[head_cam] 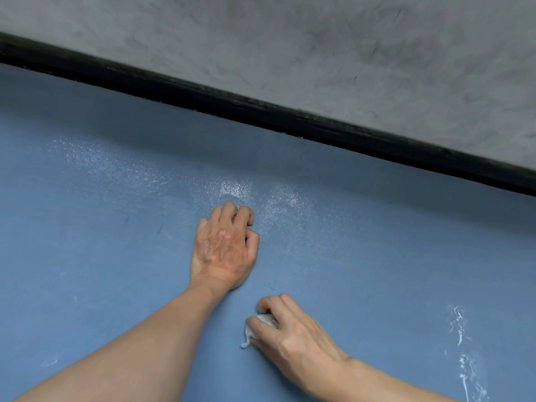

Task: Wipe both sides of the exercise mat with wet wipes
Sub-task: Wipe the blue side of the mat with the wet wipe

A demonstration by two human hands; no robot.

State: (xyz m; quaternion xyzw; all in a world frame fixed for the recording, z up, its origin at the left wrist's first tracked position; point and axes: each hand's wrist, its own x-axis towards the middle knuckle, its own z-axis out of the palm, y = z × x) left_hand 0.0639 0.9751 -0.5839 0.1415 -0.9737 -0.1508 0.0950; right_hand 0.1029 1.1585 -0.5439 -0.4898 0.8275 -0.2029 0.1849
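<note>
The right hand point(293, 329), nearer, is clutching a balled wet wipe point(262, 322); the left hand point(224, 245), curled and empty, is bracing farther along the blue exercise mat point(87, 227), which is running left to right.

I can read no text, label, brand, number or sign anywhere, not on the blue mat point(116, 256), the crumpled wipe point(266, 320) I hold, or the grey surface point(348, 53) beyond.

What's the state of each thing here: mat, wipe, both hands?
exercise mat: flat, blue side up, shiny wet patches toward the far edge, white streaks at right
wet wipe: bunched, on the exercise mat
right hand: grips the wet wipe
left hand: fingers curled, rests on the exercise mat, holds nothing
</note>
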